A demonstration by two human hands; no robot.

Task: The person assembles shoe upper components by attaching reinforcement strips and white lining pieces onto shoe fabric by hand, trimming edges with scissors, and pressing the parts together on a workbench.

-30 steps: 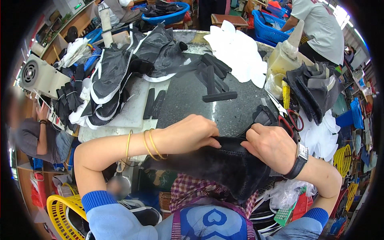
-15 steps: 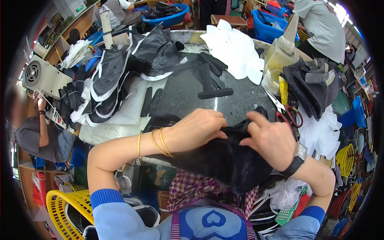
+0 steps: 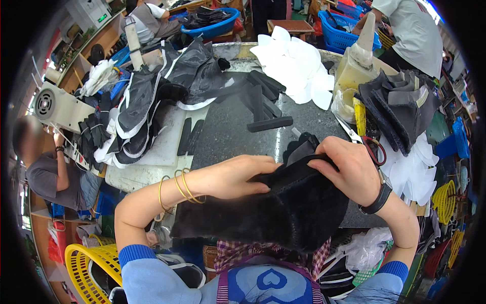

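A black plush boot upper (image 3: 283, 213) hangs spread between my hands over the near edge of the table. My left hand (image 3: 245, 175) pinches its upper rim, thumb below and fingers above. At the other end of that rim, my right hand (image 3: 349, 169) grips the edge between thumb and bent fingers. A dark strip-like fold (image 3: 301, 152) stands up at the rim between the hands. Just beyond lie several black foam strips (image 3: 268, 123) on the dark stone slab (image 3: 228, 137). Red-handled scissors (image 3: 372, 147) rest near my right hand.
Black uppers with white edges (image 3: 136, 116) are heaped at the left. White petal-shaped pieces (image 3: 293, 66) lie at the back, beside a cloudy glue bottle (image 3: 354, 66). Folded dark pieces (image 3: 400, 111) stand at the right. A yellow basket (image 3: 83, 263) sits lower left. Other people work nearby.
My hands have spread apart along the upper's rim, the left hand moving left and lower. The upper is now stretched wider and its dark strip-like fold shows at the rim.
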